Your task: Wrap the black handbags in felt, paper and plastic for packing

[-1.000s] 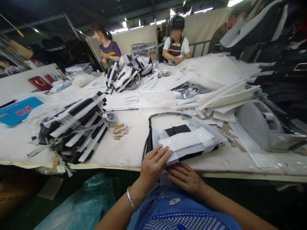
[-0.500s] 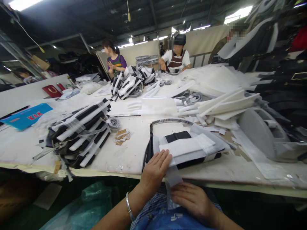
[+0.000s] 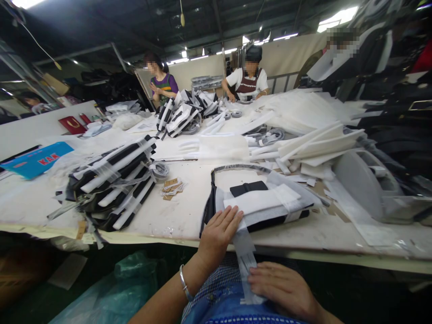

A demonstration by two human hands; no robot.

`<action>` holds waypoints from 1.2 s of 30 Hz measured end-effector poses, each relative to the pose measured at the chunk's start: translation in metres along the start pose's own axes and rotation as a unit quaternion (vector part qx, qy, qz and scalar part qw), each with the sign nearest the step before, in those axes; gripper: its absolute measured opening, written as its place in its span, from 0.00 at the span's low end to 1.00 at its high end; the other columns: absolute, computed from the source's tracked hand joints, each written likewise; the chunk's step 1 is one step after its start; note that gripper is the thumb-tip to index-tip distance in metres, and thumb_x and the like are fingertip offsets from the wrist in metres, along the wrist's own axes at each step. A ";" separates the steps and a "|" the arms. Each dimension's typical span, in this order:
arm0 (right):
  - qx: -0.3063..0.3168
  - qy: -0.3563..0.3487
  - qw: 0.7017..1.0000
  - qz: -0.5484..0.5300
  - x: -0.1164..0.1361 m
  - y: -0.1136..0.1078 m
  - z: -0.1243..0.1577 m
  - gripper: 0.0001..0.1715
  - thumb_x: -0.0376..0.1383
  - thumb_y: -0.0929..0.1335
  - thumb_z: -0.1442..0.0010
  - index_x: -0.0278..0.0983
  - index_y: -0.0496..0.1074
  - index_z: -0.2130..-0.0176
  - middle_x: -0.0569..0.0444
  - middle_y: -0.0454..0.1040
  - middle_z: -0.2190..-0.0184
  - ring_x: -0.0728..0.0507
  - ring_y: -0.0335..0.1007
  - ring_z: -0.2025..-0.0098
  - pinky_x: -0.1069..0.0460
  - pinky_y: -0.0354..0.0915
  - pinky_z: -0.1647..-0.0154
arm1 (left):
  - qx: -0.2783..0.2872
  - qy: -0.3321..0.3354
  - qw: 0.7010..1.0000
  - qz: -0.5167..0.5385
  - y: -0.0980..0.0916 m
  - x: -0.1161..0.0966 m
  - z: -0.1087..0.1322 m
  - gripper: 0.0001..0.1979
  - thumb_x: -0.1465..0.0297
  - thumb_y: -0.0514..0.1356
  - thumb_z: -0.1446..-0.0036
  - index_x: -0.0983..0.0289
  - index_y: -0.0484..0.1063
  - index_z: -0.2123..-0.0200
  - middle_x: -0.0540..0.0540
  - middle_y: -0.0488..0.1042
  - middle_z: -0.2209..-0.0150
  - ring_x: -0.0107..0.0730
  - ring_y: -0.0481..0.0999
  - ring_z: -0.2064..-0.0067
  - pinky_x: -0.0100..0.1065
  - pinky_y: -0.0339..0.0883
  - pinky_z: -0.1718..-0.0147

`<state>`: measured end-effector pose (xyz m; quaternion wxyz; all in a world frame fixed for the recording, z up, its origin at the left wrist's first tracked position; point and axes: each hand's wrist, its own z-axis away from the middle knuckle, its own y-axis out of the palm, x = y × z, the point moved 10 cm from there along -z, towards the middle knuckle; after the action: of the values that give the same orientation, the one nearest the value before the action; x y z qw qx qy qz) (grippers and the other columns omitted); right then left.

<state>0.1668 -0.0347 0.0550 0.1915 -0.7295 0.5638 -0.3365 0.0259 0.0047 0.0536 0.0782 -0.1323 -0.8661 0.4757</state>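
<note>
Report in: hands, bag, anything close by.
Left hand flat on white wrapping; right hand on see-through strip hanging past table edge. Black bag on table, partly wrapped. Brown tags to its left, bag pile beyond.

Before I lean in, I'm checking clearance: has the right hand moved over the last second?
Yes: the right hand has drawn back from the table edge toward the blue apron, its fingers at the translucent strip.
</note>
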 end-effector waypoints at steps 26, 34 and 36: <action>0.025 0.017 0.982 0.185 -0.071 -0.009 -0.081 0.17 0.35 0.59 0.28 0.34 0.74 0.56 0.47 0.79 0.60 0.43 0.73 0.61 0.46 0.70 0.57 | -0.011 -0.001 1.000 0.016 0.004 0.000 0.002 0.27 0.79 0.51 0.36 0.68 0.58 0.34 0.60 0.65 0.35 0.40 0.67 0.36 0.43 0.71 0.43; -0.009 0.026 0.985 0.169 -0.076 -0.006 -0.066 0.10 0.35 0.64 0.31 0.36 0.74 0.59 0.50 0.77 0.65 0.43 0.70 0.64 0.47 0.67 0.57 | 0.025 -0.045 0.977 0.209 -0.016 0.008 0.002 0.33 0.68 0.58 0.41 0.65 0.57 0.33 0.60 0.63 0.34 0.45 0.61 0.32 0.50 0.63 0.37; -0.030 0.024 0.984 0.172 -0.075 -0.008 -0.068 0.10 0.33 0.64 0.31 0.37 0.74 0.61 0.51 0.77 0.67 0.44 0.70 0.65 0.48 0.67 0.58 | -0.020 -0.041 0.981 0.189 -0.017 0.010 0.002 0.23 0.69 0.57 0.36 0.61 0.65 0.38 0.58 0.71 0.39 0.42 0.68 0.36 0.48 0.69 0.41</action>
<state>0.1139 0.0461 0.0871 0.2106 -0.6191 0.6950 -0.2990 0.0133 -0.0024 0.0667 -0.0512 -0.2751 -0.8373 0.4697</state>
